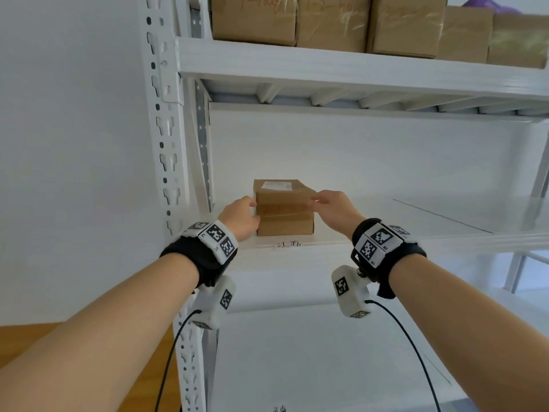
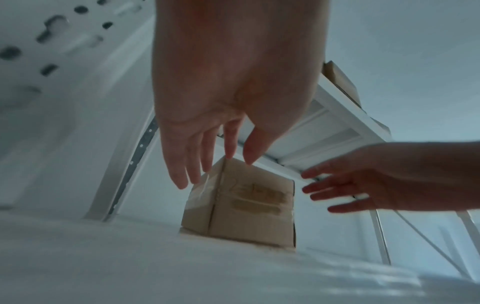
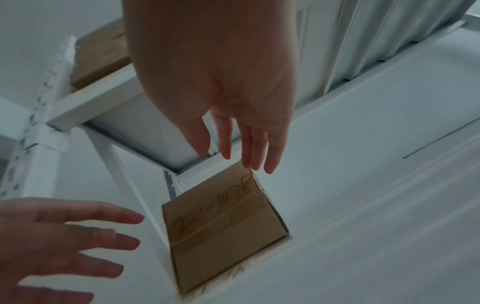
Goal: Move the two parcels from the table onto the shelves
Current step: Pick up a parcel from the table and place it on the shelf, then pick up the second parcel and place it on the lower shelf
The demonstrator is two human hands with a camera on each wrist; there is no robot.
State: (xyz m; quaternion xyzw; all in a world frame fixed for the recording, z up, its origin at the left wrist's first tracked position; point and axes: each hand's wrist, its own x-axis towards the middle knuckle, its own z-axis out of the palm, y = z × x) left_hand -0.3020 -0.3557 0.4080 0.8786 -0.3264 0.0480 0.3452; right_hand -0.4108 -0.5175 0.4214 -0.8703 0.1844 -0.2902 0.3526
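Parcel [image 1: 284, 207] is sitting on the middle shelf [image 1: 386, 230], tucked near the left upright so there's room beside it. My left hand [image 1: 240, 217] and right hand [image 1: 334, 210] flank it, fingers straight and loose, gripping nothing. Looks like one's shelved.

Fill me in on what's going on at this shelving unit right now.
A person is putting parcels onto a white metal shelving unit. A small brown cardboard parcel with tape and red handwriting sits near the front left corner of the middle shelf. The left hand and right hand flank it with fingers straight and spread; the wrist views show gaps between fingers and box, so neither grips it. A row of larger brown cardboard boxes fills the shelf above.
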